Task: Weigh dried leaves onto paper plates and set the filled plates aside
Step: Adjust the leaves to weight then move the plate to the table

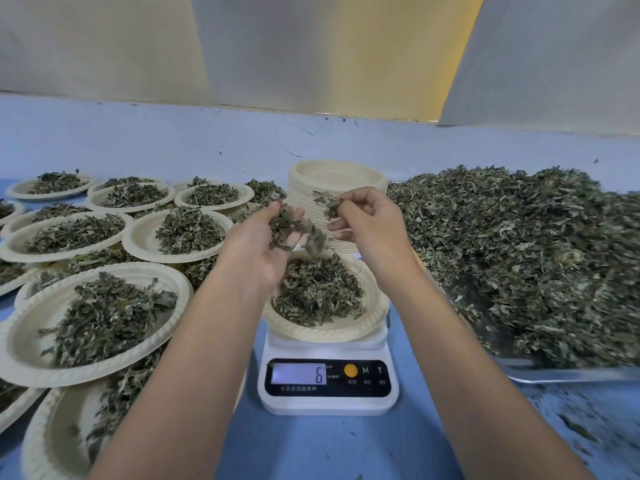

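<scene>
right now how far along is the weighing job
Done: many filled plates sit at left. In hand: the left hand cups and the right hand pinches leaves over the plate on the scale, reading 6. Left: a heaped tray and a stack of empty plates.

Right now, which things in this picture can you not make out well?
Head view:
- Scale display: only a 6 shows; small labels too small to read.
- Plate on it: left rim hidden by left hand.
- Stack: front hidden by right hand pinching leaves.
- Tray: cut off by right edge, blurred.
</scene>
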Motion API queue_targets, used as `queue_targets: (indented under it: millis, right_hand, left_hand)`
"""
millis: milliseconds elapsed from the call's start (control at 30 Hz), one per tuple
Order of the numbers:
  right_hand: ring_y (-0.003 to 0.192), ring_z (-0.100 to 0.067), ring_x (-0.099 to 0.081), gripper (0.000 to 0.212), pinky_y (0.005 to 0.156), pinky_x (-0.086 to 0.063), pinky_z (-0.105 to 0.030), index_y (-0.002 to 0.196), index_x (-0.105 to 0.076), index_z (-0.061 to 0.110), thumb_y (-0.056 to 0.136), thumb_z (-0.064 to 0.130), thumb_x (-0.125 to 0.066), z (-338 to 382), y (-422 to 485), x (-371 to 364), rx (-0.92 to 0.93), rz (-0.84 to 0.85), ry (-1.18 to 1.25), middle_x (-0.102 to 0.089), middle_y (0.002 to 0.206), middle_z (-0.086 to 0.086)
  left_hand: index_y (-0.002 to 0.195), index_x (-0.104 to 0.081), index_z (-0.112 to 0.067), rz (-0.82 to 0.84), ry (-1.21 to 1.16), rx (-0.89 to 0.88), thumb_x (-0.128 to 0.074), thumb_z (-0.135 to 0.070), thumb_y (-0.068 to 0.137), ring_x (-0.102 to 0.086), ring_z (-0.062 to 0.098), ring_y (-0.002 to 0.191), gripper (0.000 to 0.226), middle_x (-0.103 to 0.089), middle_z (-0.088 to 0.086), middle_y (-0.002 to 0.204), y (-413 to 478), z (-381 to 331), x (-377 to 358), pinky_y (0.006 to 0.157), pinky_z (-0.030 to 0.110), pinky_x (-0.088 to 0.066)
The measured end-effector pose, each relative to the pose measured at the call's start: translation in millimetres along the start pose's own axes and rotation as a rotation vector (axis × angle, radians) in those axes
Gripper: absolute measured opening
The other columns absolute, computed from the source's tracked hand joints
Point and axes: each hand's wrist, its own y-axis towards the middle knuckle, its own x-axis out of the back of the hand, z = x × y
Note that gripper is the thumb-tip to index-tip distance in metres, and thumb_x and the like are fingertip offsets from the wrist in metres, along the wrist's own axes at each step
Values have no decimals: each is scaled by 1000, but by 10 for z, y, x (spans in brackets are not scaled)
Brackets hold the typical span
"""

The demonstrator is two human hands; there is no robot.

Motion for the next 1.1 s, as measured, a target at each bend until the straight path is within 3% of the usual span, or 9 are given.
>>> queue_targets:
  millis: [133,233,400,533,767,867,1000,1100]
  right_hand:
    - [61,-8,-53,12,64,-42,-29,69,-56,19,82,19,-56,-18,-8,27,19,-42,-137,-58,70,5]
    - [70,-16,-51,22,66,-36,-31,71,-60,9,75,28,-50,-17,-25,27,-13,-12,-183,-62,74,-5]
    - [72,-9,-53,24,69,-38,-27,65,-65,24,84,15,-54,-18,-30,40,-27,19,-187,-64,78,8]
    - [63,-7,-52,23,62,-38,-22,66,-66,23,83,12,-56,-1,-24,53,-25,47,-164,-68,85,3]
    - [61,-2,-53,18,52,-39,-10,73,-67,25,83,10,-62,-27,-24,-7,53,146,-175,-60,69,9]
    - [66,-3,-55,18,59,-43,-16,73,-67,26,83,12,-62,-47,-35,-22,52,132,-173,-61,70,11]
    - [94,-16,-62,14,90,-49,-37,86,-65,18,92,22,-53,-20,-36,-112,-69,54,14,-68,90,5]
    - [88,-16,-62,24,84,-50,-33,80,-61,14,97,24,-47,50,-44,-151,-199,32,330,-67,85,0]
  left_hand:
    - [92,-53,-5,21,-52,-15,-43,-8,100,-63,17,71,13,-61,12,85,9,-44,13,48,22,-51]
    - [97,-53,-5,41,-52,-9,-42,-8,100,-62,17,71,12,-60,12,85,-9,-41,-12,57,24,-52]
    - [89,-52,-5,47,-45,-9,-40,-8,101,-61,17,74,16,-59,10,82,-45,-37,-41,66,24,-48]
    - [87,-52,-4,54,-64,1,-42,-9,100,-61,17,71,17,-59,12,82,-46,-40,-42,57,23,-54]
    - [91,-54,-4,62,-40,21,-44,-8,99,-63,18,75,13,-60,13,88,-31,23,-62,74,26,-52]
    - [91,-54,-4,57,-49,22,-44,-8,99,-63,19,75,13,-60,14,89,-35,14,-64,73,26,-53]
    - [93,-56,-2,78,-63,7,-46,-6,98,-62,18,70,11,-61,13,82,-117,62,-138,71,25,-51]
    - [96,-59,-3,85,-52,-41,-53,-5,94,-65,15,59,7,-65,11,80,-233,193,-314,52,22,-51]
